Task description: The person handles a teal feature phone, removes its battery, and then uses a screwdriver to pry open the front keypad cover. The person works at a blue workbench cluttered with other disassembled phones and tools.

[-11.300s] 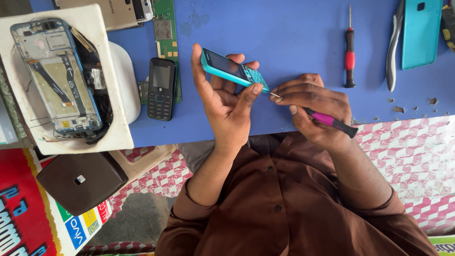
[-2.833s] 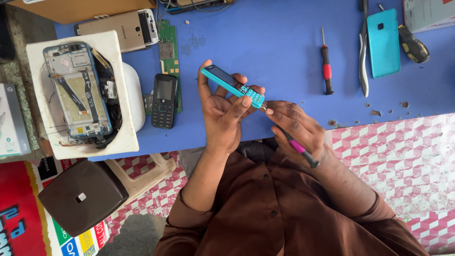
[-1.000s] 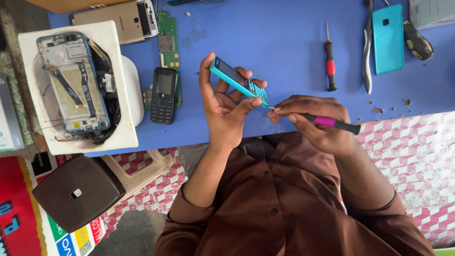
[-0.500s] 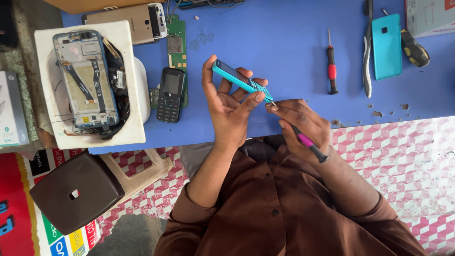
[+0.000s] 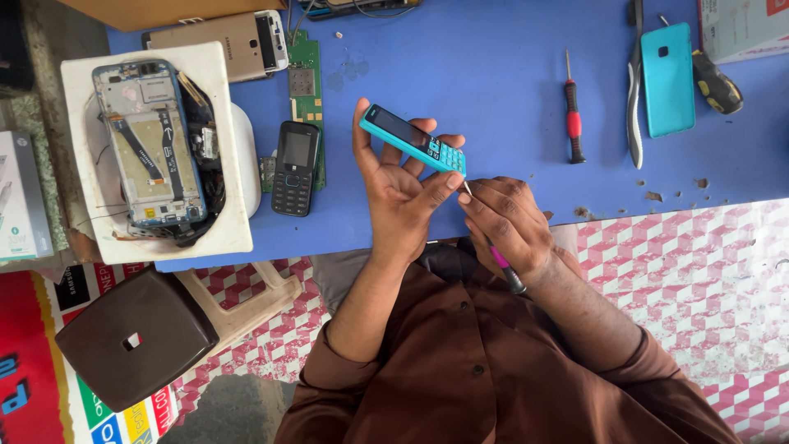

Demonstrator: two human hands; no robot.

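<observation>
My left hand [image 5: 400,189] grips a small turquoise keypad phone [image 5: 411,137], held edge-up above the blue table [image 5: 493,74]. My right hand [image 5: 509,222] holds a thin screwdriver with a pink and black handle [image 5: 503,265]. Its metal tip touches the lower end of the turquoise phone, by the keypad. Both hands hover over the table's near edge, in front of my brown shirt.
A black keypad phone [image 5: 294,167] and a green circuit board [image 5: 306,82] lie left of my hands. A white tray [image 5: 222,222] holds an opened smartphone frame [image 5: 152,144]. A red-handled screwdriver [image 5: 572,119], tweezers [image 5: 634,107], a turquoise cover [image 5: 667,78] and a gold phone [image 5: 226,45] lie farther off. A brown stool [image 5: 136,337] stands below.
The turquoise phone has turned to show its screen and keypad again. My right hand has swung the screwdriver handle down toward my body while the tip stays at the phone's lower end.
</observation>
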